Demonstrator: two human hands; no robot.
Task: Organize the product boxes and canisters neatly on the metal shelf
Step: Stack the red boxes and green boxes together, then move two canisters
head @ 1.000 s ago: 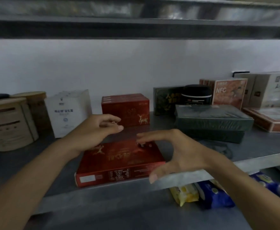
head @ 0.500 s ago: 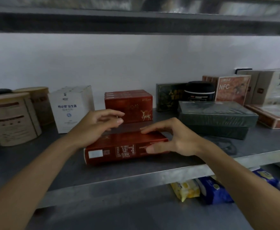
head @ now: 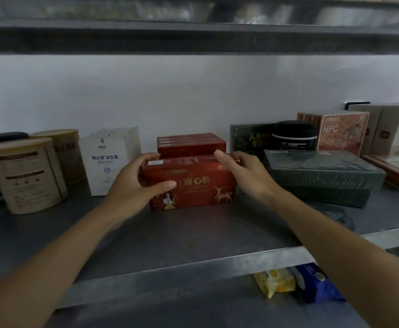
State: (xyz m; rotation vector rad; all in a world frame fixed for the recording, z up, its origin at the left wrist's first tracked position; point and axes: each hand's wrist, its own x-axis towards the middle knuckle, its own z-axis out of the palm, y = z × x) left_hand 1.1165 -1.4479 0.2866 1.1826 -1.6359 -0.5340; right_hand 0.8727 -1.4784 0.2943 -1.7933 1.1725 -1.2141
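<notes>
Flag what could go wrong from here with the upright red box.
1. The front red box stands on a narrow side between the left hand and right hand; released, it may tip forward.
2. Pushed back, it could knock the rear red box askew.
3. The right hand is close to the stacked green boxes and might nudge them.

The metal shelf [head: 193, 242] is dull grey, its front lip brighter. The red carton [head: 193, 185] is glossy card. Left of the carton, tan canisters [head: 25, 176] look matt paperboard; right of it, green boxes [head: 321, 171] shine under clear plastic wrap.
</notes>
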